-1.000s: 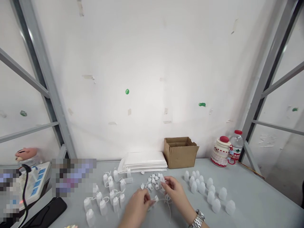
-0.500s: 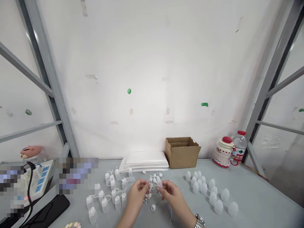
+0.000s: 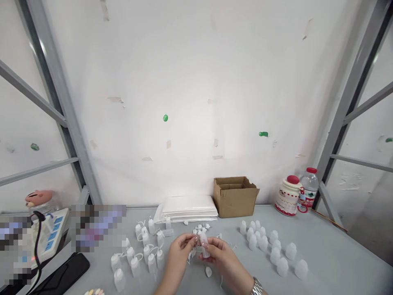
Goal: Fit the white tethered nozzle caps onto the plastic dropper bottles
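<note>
My right hand [image 3: 222, 257] grips a small translucent squeeze bottle [image 3: 205, 249], which stands nearly upright between thumb and fingers. Beside its top, my left hand [image 3: 180, 253] is closed in a pinch; what sits in those fingertips is too small to make out. Behind the hands lies a pile of white nozzle caps [image 3: 201, 227], partly hidden. A loose cap [image 3: 208, 271] rests on the table below the bottle. To the left stand several bottles with looped cap straps [image 3: 135, 267]. Rows of small translucent bottles [image 3: 282, 267] stand to the right.
A stack of white sheets [image 3: 190, 209] and an open cardboard box [image 3: 238, 203] sit against the wall. A decorated jar [image 3: 287, 198] and a clear bottle [image 3: 309, 186] are at back right. On the left are a black phone [image 3: 63, 274] and a power strip [image 3: 57, 233].
The small bottle has come nearer and turned more upright in my right hand. My left fingertips have moved slightly right, up to its top. The loose cap shows farther right.
</note>
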The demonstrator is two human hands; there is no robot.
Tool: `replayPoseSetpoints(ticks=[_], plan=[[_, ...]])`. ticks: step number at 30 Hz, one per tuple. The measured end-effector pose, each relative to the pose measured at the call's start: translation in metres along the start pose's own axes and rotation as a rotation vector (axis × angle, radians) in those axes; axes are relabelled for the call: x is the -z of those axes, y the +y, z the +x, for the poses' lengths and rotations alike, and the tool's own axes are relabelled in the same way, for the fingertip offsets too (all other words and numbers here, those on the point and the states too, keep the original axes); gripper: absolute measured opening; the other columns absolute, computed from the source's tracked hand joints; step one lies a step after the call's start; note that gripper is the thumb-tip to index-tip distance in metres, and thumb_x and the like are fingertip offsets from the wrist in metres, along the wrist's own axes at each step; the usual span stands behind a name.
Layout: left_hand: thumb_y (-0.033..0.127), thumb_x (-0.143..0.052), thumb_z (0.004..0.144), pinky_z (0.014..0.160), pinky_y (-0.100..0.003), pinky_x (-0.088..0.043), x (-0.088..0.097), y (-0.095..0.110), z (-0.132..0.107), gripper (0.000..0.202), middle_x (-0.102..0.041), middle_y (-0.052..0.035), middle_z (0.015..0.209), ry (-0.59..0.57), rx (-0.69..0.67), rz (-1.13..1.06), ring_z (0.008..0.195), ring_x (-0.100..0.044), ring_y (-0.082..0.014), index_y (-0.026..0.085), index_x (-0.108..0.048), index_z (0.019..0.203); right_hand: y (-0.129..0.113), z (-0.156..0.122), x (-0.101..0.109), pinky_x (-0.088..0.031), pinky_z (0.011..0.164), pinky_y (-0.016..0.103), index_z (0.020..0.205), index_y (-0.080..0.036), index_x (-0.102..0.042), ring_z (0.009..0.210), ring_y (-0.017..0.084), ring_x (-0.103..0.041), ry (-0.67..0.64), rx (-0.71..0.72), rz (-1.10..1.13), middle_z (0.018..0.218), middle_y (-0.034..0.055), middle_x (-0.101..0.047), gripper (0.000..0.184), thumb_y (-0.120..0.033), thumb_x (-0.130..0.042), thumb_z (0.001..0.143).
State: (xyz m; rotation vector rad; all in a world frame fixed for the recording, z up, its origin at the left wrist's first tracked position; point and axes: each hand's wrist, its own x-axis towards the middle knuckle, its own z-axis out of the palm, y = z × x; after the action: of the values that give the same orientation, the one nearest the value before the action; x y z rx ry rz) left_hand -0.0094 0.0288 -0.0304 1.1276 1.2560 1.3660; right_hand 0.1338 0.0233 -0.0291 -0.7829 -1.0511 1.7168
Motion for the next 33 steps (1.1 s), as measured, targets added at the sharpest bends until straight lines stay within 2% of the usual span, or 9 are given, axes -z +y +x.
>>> replayPoseSetpoints(ticks=[3, 7, 15, 18, 22, 26, 28, 31, 33], plan=[[0.043, -0.068, 0.054, 0.075, -0.036, -0.050, -0.001, 0.000, -0.001, 0.030, -0.075, -0.0062, 0.074, -0.032, 0.022, -0.030, 0.077, -0.066, -0.0244, 0.018, -0.069, 0.070, -0.001, -0.001, 0.001, -0.046, 0.073, 0.030, 0.076, -0.014, -0.068, 0.067, 0.016, -0.063, 0.014, -0.016, 0.093, 0.075, 0.0051, -0.068, 0.023, -0.033, -0.072, 0.064], [0.044, -0.074, 0.043, 0.079, -0.040, -0.050, -0.002, 0.002, -0.002, 0.041, -0.075, -0.0099, 0.083, -0.070, 0.092, -0.112, 0.083, -0.066, -0.0275, 0.017, -0.071, 0.074, -0.004, -0.001, 0.004, -0.045, 0.073, 0.027, 0.080, -0.014, -0.068, 0.071, 0.016, -0.064, -0.012, -0.049, 0.182, 0.077, 0.0060, -0.069, 0.021, -0.032, -0.070, 0.068], [0.037, -0.079, 0.036, 0.076, -0.038, -0.050, -0.003, 0.004, -0.001, 0.035, -0.075, -0.0082, 0.071, -0.050, 0.101, -0.131, 0.075, -0.067, -0.0265, 0.016, -0.070, 0.063, -0.004, -0.002, 0.003, -0.044, 0.074, 0.027, 0.077, -0.014, -0.069, 0.071, 0.015, -0.062, -0.011, -0.060, 0.153, 0.077, 0.0058, -0.069, 0.020, -0.032, -0.069, 0.068], [0.038, -0.078, 0.038, 0.074, -0.038, -0.051, 0.001, 0.003, 0.000, 0.033, -0.074, -0.0074, 0.068, -0.012, 0.123, -0.123, 0.071, -0.067, -0.0257, 0.016, -0.068, 0.061, -0.002, 0.003, 0.005, -0.044, 0.067, 0.026, 0.073, -0.015, -0.068, 0.066, 0.014, -0.059, 0.068, -0.028, 0.015, 0.074, 0.0044, -0.067, 0.023, -0.036, -0.071, 0.064], [0.043, -0.074, 0.043, 0.070, -0.040, -0.051, 0.004, 0.002, 0.000, 0.034, -0.073, -0.0068, 0.063, 0.029, 0.159, -0.114, 0.065, -0.068, -0.0254, 0.016, -0.066, 0.061, 0.004, 0.009, 0.012, -0.044, 0.060, 0.028, 0.072, -0.015, -0.067, 0.060, 0.017, -0.056, 0.201, 0.067, -0.394, 0.065, 0.0025, -0.064, 0.033, -0.044, -0.071, 0.058], [0.045, -0.073, 0.046, 0.077, -0.037, -0.049, 0.006, 0.003, 0.000, 0.034, -0.074, -0.0066, 0.068, 0.056, 0.115, -0.109, 0.075, -0.067, -0.0253, 0.016, -0.067, 0.063, 0.006, 0.006, 0.012, -0.043, 0.063, 0.029, 0.075, -0.017, -0.065, 0.065, 0.017, -0.054, 0.345, 0.255, -0.660, 0.077, 0.0036, -0.061, 0.028, -0.044, -0.064, 0.064], [0.046, -0.072, 0.047, 0.080, -0.037, -0.048, 0.005, 0.005, -0.001, 0.035, -0.074, -0.0070, 0.072, 0.061, 0.097, -0.122, 0.080, -0.066, -0.0257, 0.016, -0.067, 0.066, 0.005, 0.002, 0.007, -0.042, 0.062, 0.027, 0.078, -0.018, -0.063, 0.065, 0.017, -0.053, 0.308, 0.296, -0.712, 0.079, 0.0032, -0.060, 0.026, -0.042, -0.060, 0.068], [0.048, -0.070, 0.051, 0.082, -0.035, -0.048, 0.004, 0.007, -0.004, 0.036, -0.074, -0.0076, 0.077, 0.059, 0.087, -0.164, 0.086, -0.066, -0.0253, 0.017, -0.067, 0.069, 0.005, -0.004, -0.003, -0.039, 0.055, 0.025, 0.082, -0.019, -0.061, 0.056, 0.014, -0.048, 0.174, 0.238, -0.736, 0.064, -0.0014, -0.055, 0.024, -0.039, -0.057, 0.071], [0.046, -0.070, 0.053, 0.082, -0.036, -0.049, 0.002, 0.008, -0.006, 0.035, -0.074, -0.0082, 0.079, 0.039, 0.088, -0.191, 0.085, -0.066, -0.0250, 0.017, -0.067, 0.071, 0.008, -0.005, -0.006, -0.038, 0.054, 0.025, 0.082, -0.018, -0.060, 0.055, 0.014, -0.047, 0.160, 0.220, -0.753, 0.059, -0.0028, -0.052, 0.021, -0.036, -0.059, 0.070]])
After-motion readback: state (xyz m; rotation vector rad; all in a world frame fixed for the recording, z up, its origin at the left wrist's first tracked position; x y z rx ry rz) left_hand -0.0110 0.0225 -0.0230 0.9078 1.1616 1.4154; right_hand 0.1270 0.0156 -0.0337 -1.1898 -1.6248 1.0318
